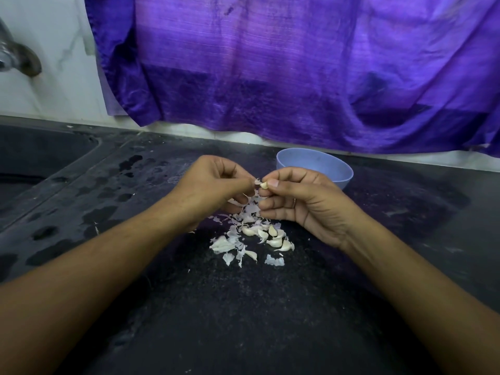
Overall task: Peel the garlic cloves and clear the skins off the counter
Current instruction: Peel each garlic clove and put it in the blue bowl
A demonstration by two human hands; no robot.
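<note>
One small garlic clove sat pinched in the right hand, the left hand pinching its papery skin. Light, firm and likely slippery, it seemed best gripped at the ends; loose skins lay below both hands.

Garlic clove half-hidden by fingers — tap cut off.

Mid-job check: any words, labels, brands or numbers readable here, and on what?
None readable.
The blue bowl, purple cloth, dark counter, tap and garlic clove carry no print.
The ring on the right hand is too small to tell.
</note>
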